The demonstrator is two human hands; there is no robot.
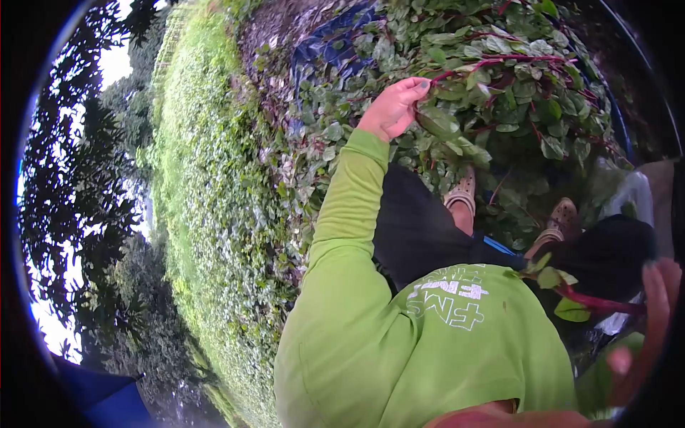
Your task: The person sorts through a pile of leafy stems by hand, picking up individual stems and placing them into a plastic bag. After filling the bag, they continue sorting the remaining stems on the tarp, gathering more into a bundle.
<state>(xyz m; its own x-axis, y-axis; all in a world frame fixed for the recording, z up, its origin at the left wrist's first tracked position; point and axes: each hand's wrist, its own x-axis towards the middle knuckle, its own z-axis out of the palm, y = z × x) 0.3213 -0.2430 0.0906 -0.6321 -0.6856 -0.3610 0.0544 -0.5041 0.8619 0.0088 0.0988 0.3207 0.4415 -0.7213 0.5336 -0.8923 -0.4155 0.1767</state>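
Note:
My left hand (397, 107) reaches out over a heap of leafy vines (524, 89) with dark red stems. Its thumb and fingertips are pinched on the end of a red-stemmed vine (492, 61), and leaves hang just below the fingers. At the right edge, my right hand (653, 314) is partly cut off and blurred. Its fingers are closed around a red stem (599, 302) with a few green leaves at its tip. More leaves show beneath that hand.
Two feet in tan clogs (464, 189) stand at the near side of the heap. A blue tarp (332, 44) lies under the vines. Clear plastic (631, 196) is at the right. Low green plants (214, 178) and dark trees (78, 185) fill the left.

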